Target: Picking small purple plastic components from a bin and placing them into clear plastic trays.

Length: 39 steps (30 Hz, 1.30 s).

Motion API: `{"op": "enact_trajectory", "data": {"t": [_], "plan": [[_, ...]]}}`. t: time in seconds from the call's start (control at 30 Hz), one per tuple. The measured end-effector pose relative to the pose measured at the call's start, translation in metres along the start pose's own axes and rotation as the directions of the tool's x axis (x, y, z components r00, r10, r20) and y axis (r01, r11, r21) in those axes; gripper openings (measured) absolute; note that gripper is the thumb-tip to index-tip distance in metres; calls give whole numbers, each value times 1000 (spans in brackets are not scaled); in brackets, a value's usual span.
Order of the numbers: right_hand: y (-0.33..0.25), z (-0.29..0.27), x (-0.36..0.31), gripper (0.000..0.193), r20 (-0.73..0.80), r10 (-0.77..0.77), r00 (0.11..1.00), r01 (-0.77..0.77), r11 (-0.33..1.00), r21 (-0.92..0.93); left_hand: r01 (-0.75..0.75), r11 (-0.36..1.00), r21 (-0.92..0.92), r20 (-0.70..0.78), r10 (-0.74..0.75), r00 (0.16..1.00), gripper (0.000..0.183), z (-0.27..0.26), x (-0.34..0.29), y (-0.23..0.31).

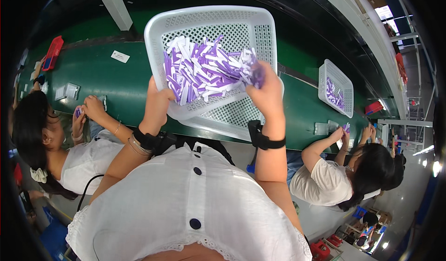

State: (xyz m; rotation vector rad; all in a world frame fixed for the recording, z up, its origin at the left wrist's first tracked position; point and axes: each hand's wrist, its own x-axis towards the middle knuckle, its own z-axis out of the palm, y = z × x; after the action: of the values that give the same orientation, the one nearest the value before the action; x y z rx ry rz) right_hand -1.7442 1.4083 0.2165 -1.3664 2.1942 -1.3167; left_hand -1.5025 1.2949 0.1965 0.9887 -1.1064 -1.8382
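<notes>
A white plastic mesh basket (211, 13) is tilted toward me and holds a heap of slim purple and white plastic pieces (200, 68). My left hand (158, 98) is closed on the basket's near left rim, with the thumb over the edge. At the right side of the heap, my right hand (268, 91) is closed around a few purple pieces (258, 75); motion blurs them and the fingertips. Under the filled basket sits a second white mesh basket (232, 117), its near part showing.
A green work table (130, 75) runs across in front of me, with a white label card (120, 56) on it. Co-workers (79, 158) (334, 177) sit at both sides, handling small parts. Another basket (325, 82) stands to the right; a red tray (53, 52) lies far left.
</notes>
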Motion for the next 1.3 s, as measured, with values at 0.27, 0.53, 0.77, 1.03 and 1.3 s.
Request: {"op": "enact_trajectory", "data": {"t": [0.27,0.53,0.77,1.03,1.3], "plan": [[101,-11,-78,62,19,209,978,-206,973,-105,-121,991,49,-45,123,991,63,7,1,-20],[76,-9,-74,77,-47,87,995,-99,907,-410,-180,984,11,-78,180,980,58,6,2,-28],[-41,62,-18,87,224,-62,973,165,863,-478,-146,989,0,-23,146,989,63,10,-15,-17],[5,81,7,71,136,-214,967,254,833,-492,-14,999,-47,43,16,999,62,-5,-20,-11],[-7,34,25,41,-39,-229,973,214,947,-241,14,998,-55,-2,-14,1000,63,4,-24,-22]]}}
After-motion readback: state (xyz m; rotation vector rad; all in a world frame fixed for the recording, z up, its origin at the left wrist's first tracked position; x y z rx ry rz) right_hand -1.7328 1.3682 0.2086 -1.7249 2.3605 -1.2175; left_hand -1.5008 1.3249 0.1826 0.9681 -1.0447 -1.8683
